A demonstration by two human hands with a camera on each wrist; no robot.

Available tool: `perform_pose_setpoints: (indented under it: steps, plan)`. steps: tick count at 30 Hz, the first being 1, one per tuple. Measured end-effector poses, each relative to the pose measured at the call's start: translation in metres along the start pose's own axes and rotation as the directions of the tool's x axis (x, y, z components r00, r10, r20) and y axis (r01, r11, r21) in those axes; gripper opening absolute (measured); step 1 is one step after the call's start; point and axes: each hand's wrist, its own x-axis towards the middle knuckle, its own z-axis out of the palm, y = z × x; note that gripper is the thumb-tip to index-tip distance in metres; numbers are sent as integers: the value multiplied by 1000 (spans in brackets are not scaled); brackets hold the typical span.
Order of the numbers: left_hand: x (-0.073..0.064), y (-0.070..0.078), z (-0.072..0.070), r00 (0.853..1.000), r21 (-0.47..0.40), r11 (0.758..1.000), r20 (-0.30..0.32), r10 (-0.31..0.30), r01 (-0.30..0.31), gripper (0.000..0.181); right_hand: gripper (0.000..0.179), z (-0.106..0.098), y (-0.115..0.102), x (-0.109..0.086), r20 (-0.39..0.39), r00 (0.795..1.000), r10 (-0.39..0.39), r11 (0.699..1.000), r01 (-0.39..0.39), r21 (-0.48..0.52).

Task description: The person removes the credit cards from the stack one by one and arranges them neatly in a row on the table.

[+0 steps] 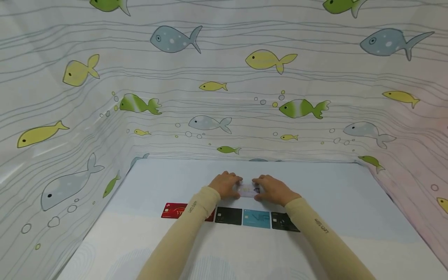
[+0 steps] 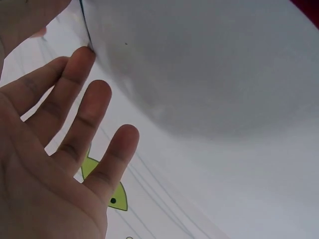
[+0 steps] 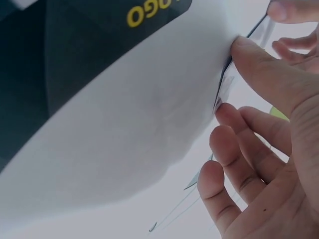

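A pale, whitish card (image 1: 246, 190) with a dark mark near its right end lies between the two hands, beyond a row of cards. At its left end, my left hand (image 1: 225, 185) holds it with thumb and index finger at opposite edges. The right hand (image 1: 274, 189) grips the other end in the same way. In the right wrist view, the thumb (image 3: 259, 64) and index fingertip are at the card's thin edge (image 3: 224, 84). The remaining fingers of the left hand (image 2: 55, 164) spread loosely in the left wrist view.
Nearer the body runs a row of cards: red (image 1: 171, 210) showing on both sides of the left sleeve, black (image 1: 229, 216), blue (image 1: 256, 219), and another dark card (image 1: 281, 221) partly under the right sleeve. Fish-patterned sheeting (image 1: 245, 105) surrounds the white table (image 1: 140, 237) at back and sides.
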Motion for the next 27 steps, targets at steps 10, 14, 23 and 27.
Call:
perform_pose_setpoints:
  steps: [10, 14, 23, 27]
  plan:
    - [-4, 4, -4, 1000, 51, 999, -3, 14, -14, 61, 69, -1, 1, 0, 28, 999, -31, 999, 31, -9]
    - [-4, 3, -3, 1000, 35, 999, 18, 6, -7, 63, 68, -2, 1, 0, 52, 998, -34, 999, 33, 9]
    - [0, 1, -10, 997, -63, 998, 80, -6, 11, 60, 65, -1, 3, 1, 57, 998, -34, 999, 34, 6]
    - [4, -2, -10, 994, -95, 995, 106, -16, 26, 59, 66, -2, 3, 3, 57, 998, -23, 1000, 23, -6]
